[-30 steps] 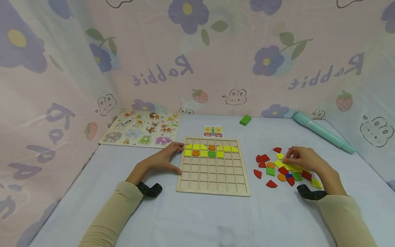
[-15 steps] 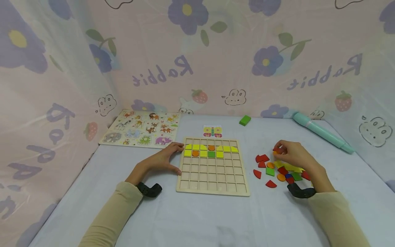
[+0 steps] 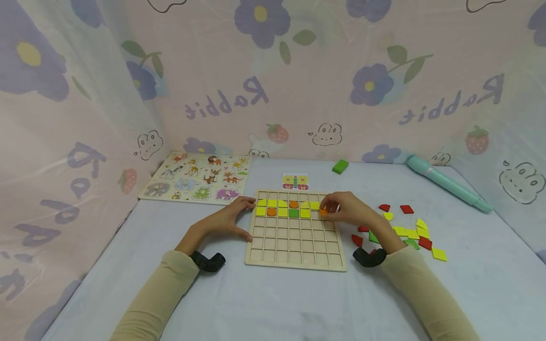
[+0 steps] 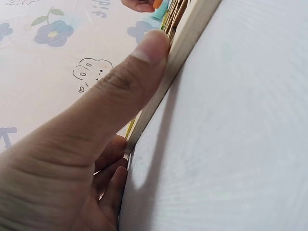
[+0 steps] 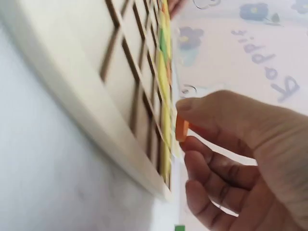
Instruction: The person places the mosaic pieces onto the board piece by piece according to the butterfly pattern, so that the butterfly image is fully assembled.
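Note:
A wooden grid board (image 3: 294,246) lies before me, its second and third rows partly filled with yellow pieces, orange discs and a green square (image 3: 294,213). My left hand (image 3: 227,220) rests along the board's left edge, its thumb and fingers spread apart; the left wrist view shows the thumb (image 4: 139,62) touching the rim. Over the board's right side, my right hand (image 3: 351,210) pinches an orange disc (image 3: 324,212) between thumb and fingertips. In the right wrist view this orange disc (image 5: 181,127) is seen edge-on, near the yellow pieces. The fingers hide the row's right end.
Loose red, yellow and green pieces (image 3: 412,234) lie right of the board, partly behind my right forearm. Beyond the board is a butterfly pattern card (image 3: 295,182). An animal puzzle board (image 3: 200,180), a green block (image 3: 340,166) and a teal pen-like tube (image 3: 448,184) lie farther back.
From the loose pieces, my right hand has picked up the orange disc and moved left with it to the board. My left hand has stayed at the board's left edge.

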Tool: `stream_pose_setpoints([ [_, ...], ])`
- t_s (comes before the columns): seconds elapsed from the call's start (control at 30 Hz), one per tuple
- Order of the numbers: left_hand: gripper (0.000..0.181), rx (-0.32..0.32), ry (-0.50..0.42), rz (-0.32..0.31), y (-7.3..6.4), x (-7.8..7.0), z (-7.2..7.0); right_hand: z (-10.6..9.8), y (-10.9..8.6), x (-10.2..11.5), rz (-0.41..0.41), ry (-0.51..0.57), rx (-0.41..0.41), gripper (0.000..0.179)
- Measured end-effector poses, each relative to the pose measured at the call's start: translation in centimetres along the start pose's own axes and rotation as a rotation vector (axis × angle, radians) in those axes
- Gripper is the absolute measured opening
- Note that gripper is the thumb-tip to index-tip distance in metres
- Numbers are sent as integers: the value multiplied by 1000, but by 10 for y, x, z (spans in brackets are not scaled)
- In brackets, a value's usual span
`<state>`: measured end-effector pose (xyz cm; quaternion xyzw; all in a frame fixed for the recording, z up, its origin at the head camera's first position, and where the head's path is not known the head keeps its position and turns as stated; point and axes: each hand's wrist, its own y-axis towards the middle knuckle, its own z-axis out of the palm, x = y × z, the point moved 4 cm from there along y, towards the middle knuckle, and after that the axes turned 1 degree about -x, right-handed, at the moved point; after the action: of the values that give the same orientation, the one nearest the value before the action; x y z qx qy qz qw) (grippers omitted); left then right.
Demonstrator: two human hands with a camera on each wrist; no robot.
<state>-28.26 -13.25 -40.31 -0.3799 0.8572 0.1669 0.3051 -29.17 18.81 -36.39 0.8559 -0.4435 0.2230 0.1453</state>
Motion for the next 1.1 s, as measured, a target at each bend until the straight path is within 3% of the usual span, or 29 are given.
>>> stream_pose_setpoints([
  [0.2,86,2,-3,10,0,1,1,12,12,2,-34,15,7,20],
  [0.7,87,-5,30,-2,0,1,1,17,14,-3,-23,63,-38,19],
  [0.9,89,-1,22,2,1,1,1,1,1,-11,4,30,-97,20],
  [1.1,89,-5,21,-20,0,2,1,-26,-28,-36,57,-43,-173,15],
])
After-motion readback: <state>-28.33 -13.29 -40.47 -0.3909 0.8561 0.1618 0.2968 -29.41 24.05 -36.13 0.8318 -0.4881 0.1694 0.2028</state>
